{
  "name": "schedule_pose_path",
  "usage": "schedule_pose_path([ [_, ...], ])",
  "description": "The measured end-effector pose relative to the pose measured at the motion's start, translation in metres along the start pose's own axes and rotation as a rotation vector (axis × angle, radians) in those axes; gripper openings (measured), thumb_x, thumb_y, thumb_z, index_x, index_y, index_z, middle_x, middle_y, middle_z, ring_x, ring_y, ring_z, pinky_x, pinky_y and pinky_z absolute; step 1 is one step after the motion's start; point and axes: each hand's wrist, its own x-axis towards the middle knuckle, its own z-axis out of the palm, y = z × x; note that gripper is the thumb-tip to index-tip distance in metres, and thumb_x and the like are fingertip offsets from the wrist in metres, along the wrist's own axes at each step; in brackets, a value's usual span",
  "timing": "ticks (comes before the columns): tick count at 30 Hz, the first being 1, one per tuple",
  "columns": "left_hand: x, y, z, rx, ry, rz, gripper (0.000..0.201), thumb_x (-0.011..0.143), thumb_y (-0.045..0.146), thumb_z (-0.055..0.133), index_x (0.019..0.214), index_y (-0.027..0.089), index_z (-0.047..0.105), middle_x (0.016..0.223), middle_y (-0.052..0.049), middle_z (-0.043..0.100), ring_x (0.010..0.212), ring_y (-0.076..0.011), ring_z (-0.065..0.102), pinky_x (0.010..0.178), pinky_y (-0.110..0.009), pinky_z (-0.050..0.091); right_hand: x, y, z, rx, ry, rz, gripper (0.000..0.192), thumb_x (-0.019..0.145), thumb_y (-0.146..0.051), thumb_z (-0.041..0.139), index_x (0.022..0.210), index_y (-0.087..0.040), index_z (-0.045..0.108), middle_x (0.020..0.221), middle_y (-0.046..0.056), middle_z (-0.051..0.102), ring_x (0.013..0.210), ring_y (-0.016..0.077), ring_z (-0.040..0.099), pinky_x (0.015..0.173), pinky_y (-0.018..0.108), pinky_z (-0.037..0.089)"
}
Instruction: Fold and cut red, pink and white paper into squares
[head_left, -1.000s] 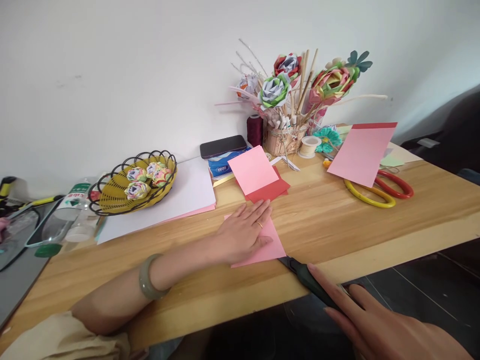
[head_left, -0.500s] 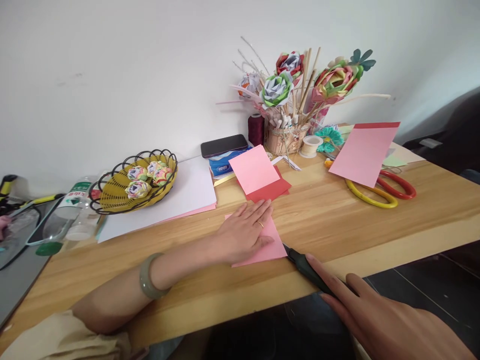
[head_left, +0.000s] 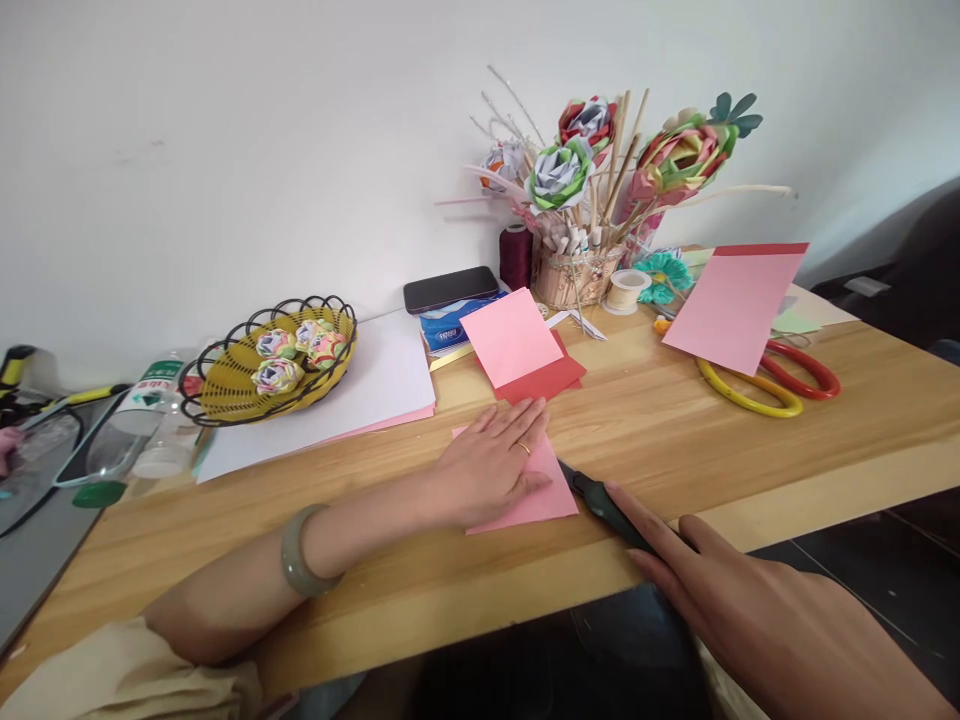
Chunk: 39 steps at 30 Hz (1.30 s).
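My left hand point(head_left: 491, 460) lies flat on a pink sheet of paper point(head_left: 559, 497), fingers stretched out and pressing it to the wooden table point(head_left: 360, 560). A ring and a bangle point(head_left: 300, 550) are on that arm. My right hand point(head_left: 697, 570) is closed round the dark green handle of a utility knife point(head_left: 607, 510), index finger along its top. The knife's blade touches or lies close by the right edge of the pink sheet. Just beyond my left fingertips, pink squares point(head_left: 514, 340) lie over red paper point(head_left: 551, 380).
A yellow basket point(head_left: 225, 385) of paper flowers stands on white sheets point(head_left: 390, 365) at left, near plastic bottles point(head_left: 120, 440). A phone point(head_left: 450, 288), thread spool point(head_left: 516, 258) and flower holder point(head_left: 574, 278) line the wall. Scissors point(head_left: 750, 398) lie at right, partly under pink paper point(head_left: 739, 310).
My right hand has moved the knife a little forward along the sheet's right edge. My left hand stays in place on the paper. The view has shifted slightly.
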Motion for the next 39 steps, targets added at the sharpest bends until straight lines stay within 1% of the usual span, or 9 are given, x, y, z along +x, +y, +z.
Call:
schedule_pose_path([
  [4, 0.000, 0.000, 0.001, 0.004, 0.015, 0.010, 0.069, 0.098, 0.053, 0.018, 0.149, 0.008, 0.008, 0.156, -0.010, 0.003, 0.145, -0.0203, -0.001, 0.118, -0.043, 0.009, 0.005, 0.002, 0.002, -0.003, -0.023, -0.025, 0.045, 0.097, -0.023, 0.022, 0.133, -0.010, 0.045, 0.067, 0.000, 0.058, 0.033, 0.0138, 0.052, 0.026, 0.027, 0.036],
  [8, 0.000, 0.000, 0.000, 0.007, 0.014, 0.011, 0.069, 0.098, 0.053, 0.017, 0.149, 0.007, 0.009, 0.156, -0.010, 0.003, 0.145, -0.0205, 0.000, 0.118, -0.044, 0.009, 0.008, 0.002, 0.006, 0.016, -0.041, -0.008, 0.045, 0.096, -0.025, 0.027, 0.136, -0.011, 0.043, 0.070, 0.001, 0.060, 0.034, 0.0148, 0.053, 0.028, 0.029, 0.038],
  [13, 0.000, 0.000, 0.000, -0.008, 0.011, 0.011, 0.069, 0.098, 0.054, 0.017, 0.150, 0.008, 0.007, 0.156, -0.010, 0.002, 0.145, -0.0208, 0.000, 0.118, -0.044, 0.011, 0.011, 0.003, 0.009, 0.039, -0.084, 0.006, 0.046, 0.096, -0.025, 0.026, 0.139, -0.013, 0.041, 0.073, 0.003, 0.062, 0.037, 0.0165, 0.054, 0.030, 0.030, 0.041],
  [16, -0.002, 0.000, 0.001, -0.031, 0.042, -0.046, 0.071, 0.097, 0.054, 0.017, 0.149, 0.006, 0.008, 0.156, -0.013, 0.002, 0.145, -0.0224, -0.001, 0.118, -0.044, 0.011, 0.013, 0.002, 0.009, 0.052, -0.091, 0.020, 0.046, 0.096, -0.025, 0.026, 0.138, -0.015, 0.042, 0.070, 0.004, 0.062, 0.039, 0.0170, 0.056, 0.031, 0.029, 0.041],
  [19, -0.005, 0.002, 0.002, -0.035, 0.055, -0.150, 0.070, 0.098, 0.052, 0.018, 0.148, 0.003, 0.012, 0.155, -0.015, 0.002, 0.144, -0.0251, -0.001, 0.118, -0.046, 0.010, 0.016, 0.001, 0.006, 0.042, -0.032, 0.032, 0.045, 0.097, -0.025, 0.026, 0.137, -0.013, 0.042, 0.066, 0.002, 0.061, 0.035, 0.0162, 0.053, 0.029, 0.028, 0.039],
  [22, -0.007, 0.004, 0.002, -0.055, 0.023, -0.182, 0.070, 0.098, 0.051, 0.019, 0.149, 0.004, 0.010, 0.156, -0.014, -0.001, 0.144, -0.0253, -0.001, 0.118, -0.045, 0.011, 0.020, -0.001, 0.004, -0.002, 0.004, 0.042, 0.044, 0.096, -0.023, 0.027, 0.135, -0.012, 0.045, 0.060, -0.002, 0.056, 0.030, 0.0158, 0.050, 0.027, 0.028, 0.037],
  [26, -0.006, 0.005, 0.000, -0.098, 0.001, -0.190, 0.071, 0.097, 0.050, 0.022, 0.149, 0.004, 0.009, 0.156, -0.014, -0.001, 0.144, -0.0249, -0.001, 0.118, -0.044, 0.013, 0.022, 0.000, 0.006, -0.010, -0.005, 0.043, 0.044, 0.096, -0.026, 0.027, 0.133, -0.013, 0.047, 0.061, -0.002, 0.056, 0.031, 0.0177, 0.052, 0.026, 0.030, 0.036],
  [35, -0.007, 0.004, -0.001, -0.096, 0.026, -0.161, 0.069, 0.098, 0.050, 0.020, 0.148, 0.004, 0.011, 0.156, -0.015, 0.001, 0.144, -0.0237, 0.000, 0.118, -0.043, 0.012, 0.028, 0.001, 0.012, -0.027, -0.034, 0.051, 0.042, 0.094, -0.026, 0.035, 0.132, -0.015, 0.050, 0.059, -0.003, 0.054, 0.031, 0.0187, 0.052, 0.028, 0.030, 0.033],
  [39, -0.007, 0.004, 0.000, -0.084, 0.032, -0.152, 0.070, 0.098, 0.050, 0.020, 0.148, 0.003, 0.011, 0.156, -0.014, 0.001, 0.144, -0.0232, 0.000, 0.118, -0.042, 0.012, 0.031, 0.000, 0.014, -0.020, -0.030, 0.067, 0.043, 0.095, -0.026, 0.030, 0.133, -0.017, 0.048, 0.059, -0.003, 0.053, 0.032, 0.0184, 0.053, 0.029, 0.028, 0.028],
])
